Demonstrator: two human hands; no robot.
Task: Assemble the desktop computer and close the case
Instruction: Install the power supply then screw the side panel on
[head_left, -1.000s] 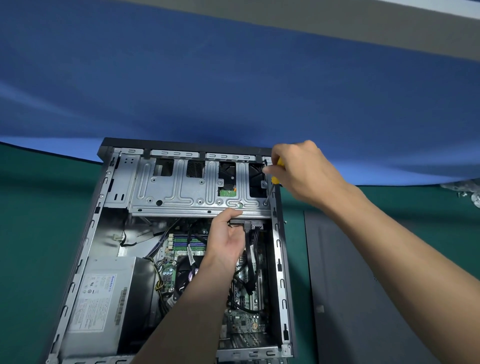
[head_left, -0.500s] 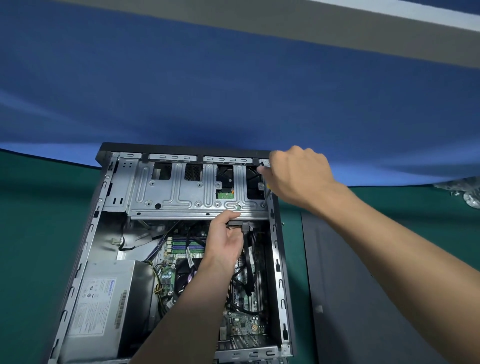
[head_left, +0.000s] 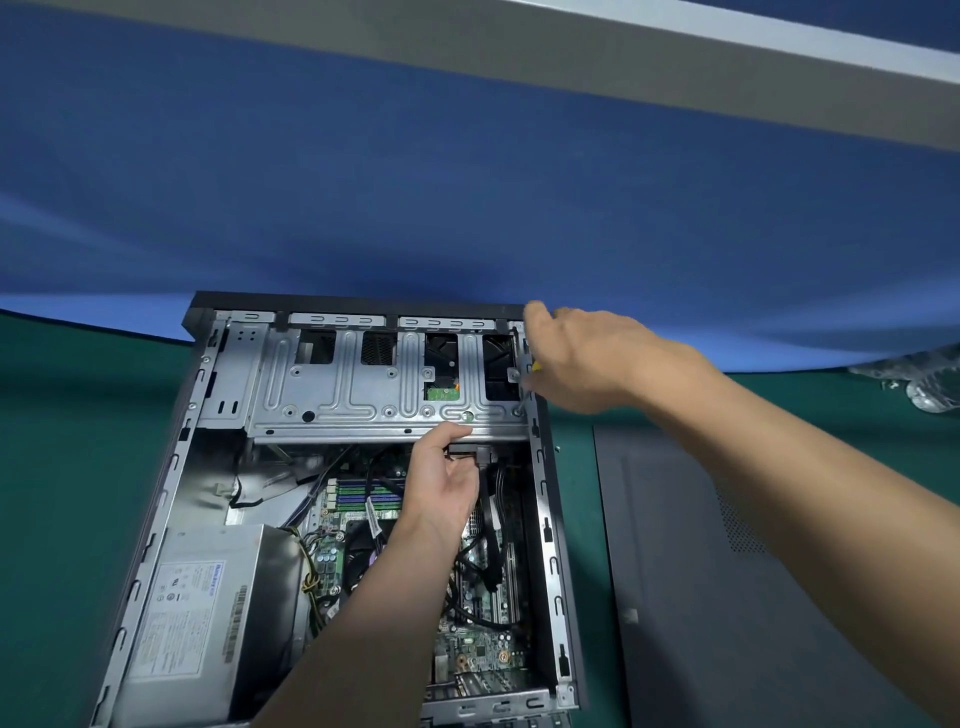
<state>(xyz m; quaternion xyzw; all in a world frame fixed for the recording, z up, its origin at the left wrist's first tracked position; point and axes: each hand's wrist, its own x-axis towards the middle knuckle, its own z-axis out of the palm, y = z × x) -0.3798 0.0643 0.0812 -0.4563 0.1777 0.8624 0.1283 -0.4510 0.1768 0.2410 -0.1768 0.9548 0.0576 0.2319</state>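
head | open grey metal desktop case lies flat on green counter; dark grey side panel just beside its right edge | inside: silver drive cage, power supply box, green motherboard | left hand grips cage's near edge | right hand clenched round yellow-handled screwdriver at cage's right corner

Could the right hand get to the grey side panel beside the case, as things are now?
Probably yes. The side panel lies flat right of the case, under the right forearm, with nothing in between. But the right hand grips a screwdriver, so it is busy.
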